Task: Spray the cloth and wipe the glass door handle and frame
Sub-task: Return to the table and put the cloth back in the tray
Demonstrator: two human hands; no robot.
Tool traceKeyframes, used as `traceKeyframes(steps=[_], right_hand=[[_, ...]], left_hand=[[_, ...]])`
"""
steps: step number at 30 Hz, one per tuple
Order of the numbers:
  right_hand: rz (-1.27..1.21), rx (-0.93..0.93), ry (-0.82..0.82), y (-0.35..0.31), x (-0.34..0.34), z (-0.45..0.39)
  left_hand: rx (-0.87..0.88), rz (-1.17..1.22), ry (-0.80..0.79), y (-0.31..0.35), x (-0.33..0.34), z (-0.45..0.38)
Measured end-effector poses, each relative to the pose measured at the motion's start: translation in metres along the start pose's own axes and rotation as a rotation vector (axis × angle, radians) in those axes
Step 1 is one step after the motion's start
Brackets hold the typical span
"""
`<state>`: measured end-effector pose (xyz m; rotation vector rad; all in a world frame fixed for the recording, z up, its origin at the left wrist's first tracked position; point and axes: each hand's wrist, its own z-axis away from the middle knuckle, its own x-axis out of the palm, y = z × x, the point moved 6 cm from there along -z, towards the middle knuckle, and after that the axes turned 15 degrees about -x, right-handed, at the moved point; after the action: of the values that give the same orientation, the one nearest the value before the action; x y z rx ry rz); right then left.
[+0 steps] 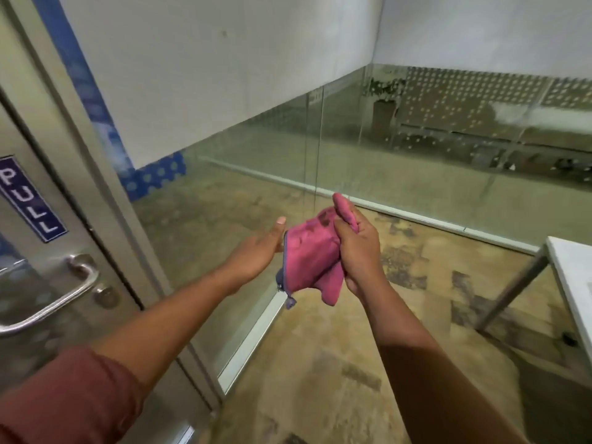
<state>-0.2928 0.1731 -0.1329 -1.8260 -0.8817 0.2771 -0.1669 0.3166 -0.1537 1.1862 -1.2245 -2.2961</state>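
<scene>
A pink cloth (309, 257) with a blue stitched edge is bunched in my right hand (360, 251), which is shut around it in front of the glass wall. My left hand (258, 251) is stretched out flat beside the cloth, fingers apart, its fingertips just behind the cloth's left edge; whether they touch is unclear. The metal door handle (48, 302) curves out from the door at the far left, below a blue PULL sign (30, 200). The silver door frame (105, 200) runs diagonally between the handle and the glass. No spray bottle is visible.
A glass wall (400, 149) with a frosted upper band runs from the frame to the far corner. A white table (573, 283) with a slanted metal leg stands at the right edge. The floor below is mottled brown tile.
</scene>
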Motion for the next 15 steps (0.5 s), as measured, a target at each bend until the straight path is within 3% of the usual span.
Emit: traceKeyframes(steps=[5,15], right_hand=[[-0.022,0.052,0.082,-0.004,-0.066,-0.017],[-0.002,0.073,0.235,-0.003,-0.178,-0.025]], left_hand=[[-0.106,0.188,-0.363,0.025,0.082,-0.023],[0.038,0.363,-0.560,0.091,0.193,-0.036]])
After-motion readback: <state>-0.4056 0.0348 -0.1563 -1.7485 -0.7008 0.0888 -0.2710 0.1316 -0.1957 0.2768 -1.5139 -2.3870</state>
